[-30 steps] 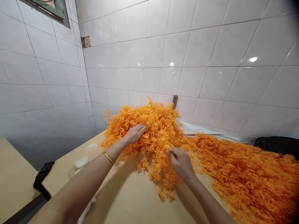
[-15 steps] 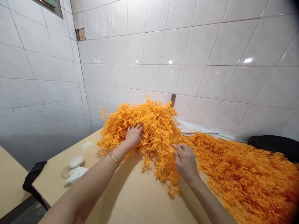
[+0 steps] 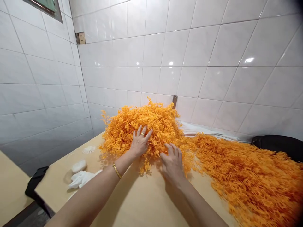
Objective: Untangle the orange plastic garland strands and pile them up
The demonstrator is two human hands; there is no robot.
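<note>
A tall heap of orange plastic-looking sprigs (image 3: 139, 116) stands on the pale yellow table (image 3: 137, 201) near the wall. My left hand (image 3: 140, 142), with a ring and a gold bracelet, rests against the front of the heap, fingers spread. At the heap's lower right front is my right hand (image 3: 172, 160), fingers apart and slightly curled, touching or very near the sprigs. A wider, lower spread of orange sprigs (image 3: 255, 173) covers the right side of the table.
At the left lie a white crumpled cloth or bag (image 3: 82, 179), a white round object (image 3: 79, 166) and a white flower-like piece (image 3: 89, 149). A black round object (image 3: 279, 145) sits at the back right. Tiled walls rise behind and left.
My left hand has shifted slightly right, its fingers more spread. My right hand has moved left, and the sprigs that hung down at the front right are pushed back toward the heap.
</note>
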